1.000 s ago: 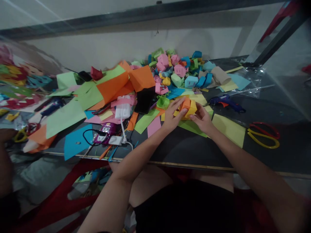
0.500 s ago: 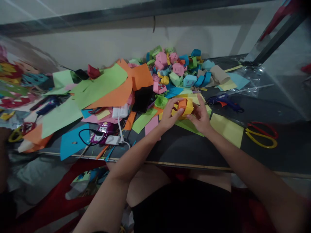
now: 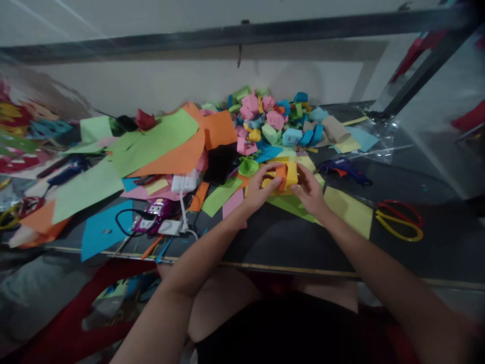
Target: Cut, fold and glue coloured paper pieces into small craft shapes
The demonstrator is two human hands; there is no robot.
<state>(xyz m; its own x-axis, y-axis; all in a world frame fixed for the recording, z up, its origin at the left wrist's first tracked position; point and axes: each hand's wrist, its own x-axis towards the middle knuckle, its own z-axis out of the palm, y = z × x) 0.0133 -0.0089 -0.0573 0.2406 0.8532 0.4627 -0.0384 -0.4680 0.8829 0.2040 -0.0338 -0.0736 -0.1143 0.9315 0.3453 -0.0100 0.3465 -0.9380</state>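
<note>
Between my hands I hold a small folded paper piece (image 3: pixel 291 173), orange on its left and yellow on its right. My left hand (image 3: pixel 260 189) pinches its orange side with thumb and fingers. On the yellow side, my right hand (image 3: pixel 309 192) curls with its thumb at the lower edge; its other fingertips are partly hidden behind the paper. Just left of the piece sits a green folded paper cup (image 3: pixel 249 167). Beneath my hands lie yellow and green paper sheets (image 3: pixel 288 206).
Behind is a heap of colourful folded paper pieces (image 3: pixel 275 120). A blue glue gun (image 3: pixel 345 169) and red-and-yellow-handled scissors (image 3: pixel 400 222) lie to the right. Leftward are a black phone (image 3: pixel 220 164), a purple power strip (image 3: pixel 156 215) with cables, large paper sheets (image 3: pixel 159 136) and another glue gun (image 3: pixel 70 169).
The view has tilted up slightly, so the table sits lower in it. The paper piece has turned a little, and my right hand's raised fingers have come down round it.
</note>
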